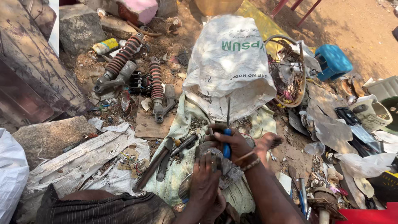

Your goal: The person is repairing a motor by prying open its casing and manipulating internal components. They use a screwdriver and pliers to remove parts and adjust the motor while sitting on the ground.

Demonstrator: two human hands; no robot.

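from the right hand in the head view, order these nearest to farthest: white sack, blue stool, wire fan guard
From the right hand:
1. white sack, straight ahead, just past the screwdriver tip.
2. wire fan guard, ahead and to the right, beside the sack.
3. blue stool, far right, beyond the guard.

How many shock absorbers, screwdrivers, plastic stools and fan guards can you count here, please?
Rusty coil-spring shock absorbers: 2
Blue-handled screwdriver, in the right hand: 1
Blue plastic stool: 1
Round wire fan guard: 1
Total: 5
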